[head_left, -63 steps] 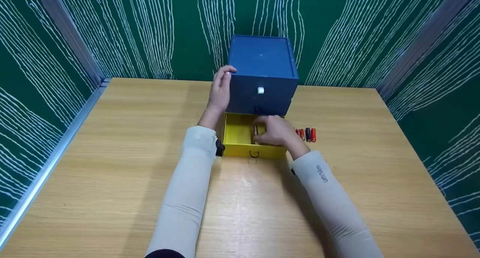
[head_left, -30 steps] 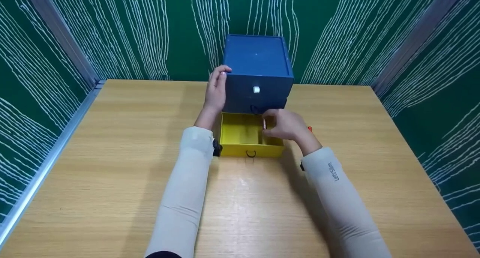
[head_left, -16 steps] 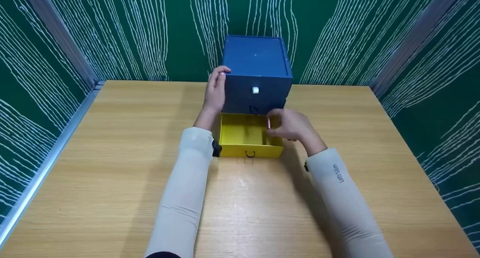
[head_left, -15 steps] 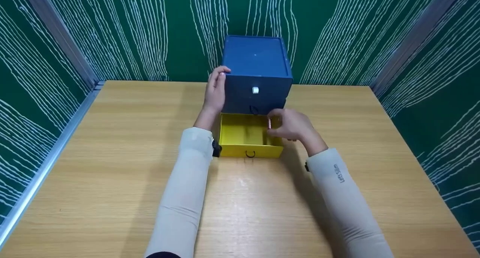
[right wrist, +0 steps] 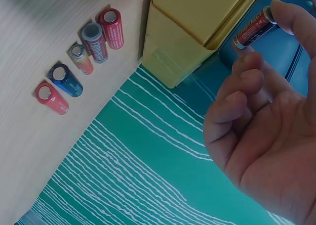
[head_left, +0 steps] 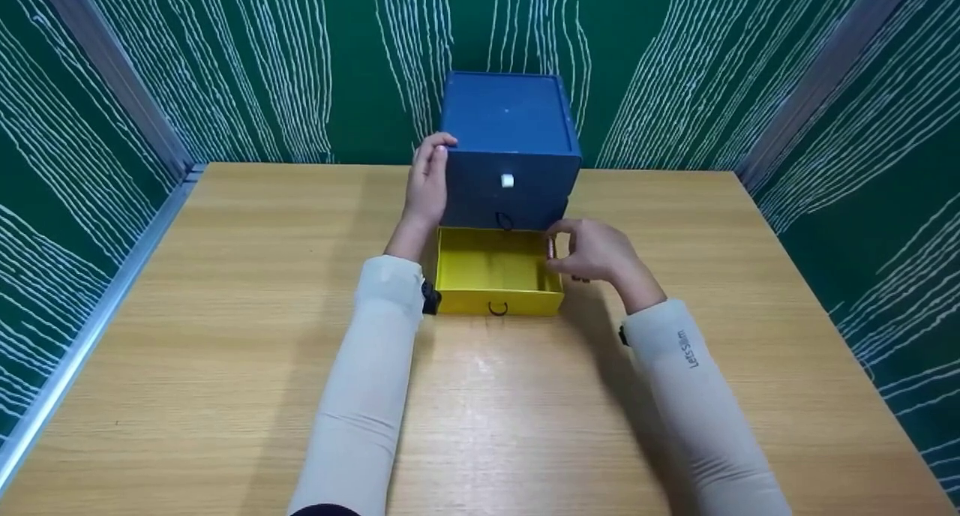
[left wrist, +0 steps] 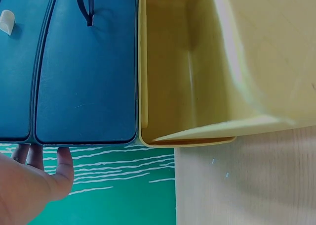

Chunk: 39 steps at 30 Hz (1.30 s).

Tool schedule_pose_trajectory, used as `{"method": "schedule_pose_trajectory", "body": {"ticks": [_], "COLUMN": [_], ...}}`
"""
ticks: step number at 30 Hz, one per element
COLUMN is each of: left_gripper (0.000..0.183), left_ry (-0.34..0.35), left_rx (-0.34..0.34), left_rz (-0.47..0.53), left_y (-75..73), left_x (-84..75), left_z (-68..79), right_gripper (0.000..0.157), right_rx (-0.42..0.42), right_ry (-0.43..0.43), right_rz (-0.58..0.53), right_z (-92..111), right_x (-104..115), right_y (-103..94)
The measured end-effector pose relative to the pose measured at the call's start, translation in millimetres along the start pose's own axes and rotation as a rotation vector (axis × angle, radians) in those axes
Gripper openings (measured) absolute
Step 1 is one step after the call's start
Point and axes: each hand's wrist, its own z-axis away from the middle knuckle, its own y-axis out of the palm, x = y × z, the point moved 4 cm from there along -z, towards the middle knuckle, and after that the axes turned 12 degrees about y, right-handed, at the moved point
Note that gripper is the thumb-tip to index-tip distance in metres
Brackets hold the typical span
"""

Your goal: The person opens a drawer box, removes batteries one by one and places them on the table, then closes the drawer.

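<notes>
My left hand (head_left: 426, 182) rests against the left side of the blue drawer cabinet (head_left: 510, 115), its fingertips at the top front edge. Below, the yellow drawer (head_left: 465, 304) is pulled out, its visible inside bare. Over the drawer's right wall, my right hand (head_left: 600, 255) pinches a battery (head_left: 551, 247) between thumb and finger. In the right wrist view this battery (right wrist: 256, 27) shows a dark and red label, and the other fingers are loosely bent. To the drawer's right, several batteries lie in a row, among them a blue battery (right wrist: 66, 80) and a red battery (right wrist: 111, 28).
Most of the battery row is hidden behind my right hand in the head view. The upper drawer has a white knob (head_left: 508, 181); the yellow one has a dark loop handle (head_left: 498, 309). Green walls with white lines enclose the wooden table (head_left: 262, 336) at the back and sides.
My right hand has carried the battery rightward from the middle of the yellow drawer to its right wall, covering most of the row. My left hand stays on the cabinet.
</notes>
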Motion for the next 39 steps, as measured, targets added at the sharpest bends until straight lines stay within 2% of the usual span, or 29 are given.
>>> {"method": "schedule_pose_trajectory", "body": {"ticks": [4, 11, 23, 29, 39], "left_gripper": [0.028, 0.027, 0.027, 0.027, 0.027], "left_ry": [-0.010, 0.044, 0.032, 0.031, 0.005], "left_rx": [-0.002, 0.003, 0.003, 0.003, 0.003], "left_rz": [-0.001, 0.008, -0.002, 0.001, -0.012], "left_y": [-0.1, -0.7, -0.8, -0.1, -1.2], "left_x": [0.6, -0.3, 1.6, 0.8, 2.9], "left_z": [0.0, -0.6, -0.7, -1.5, 0.2], "right_gripper": [0.046, 0.047, 0.051, 0.047, 0.053], "right_rx": [0.010, -0.001, -0.021, -0.058, -0.078], "right_ry": [0.023, 0.037, 0.078, 0.088, 0.110], "right_rz": [-0.009, -0.014, -0.019, -0.016, 0.003], "right_z": [-1, -3, -8, -7, -6], "right_x": [-5, -16, -48, -61, -78], "right_y": [-0.1, -4.1, -10.7, -13.7, -12.0]}}
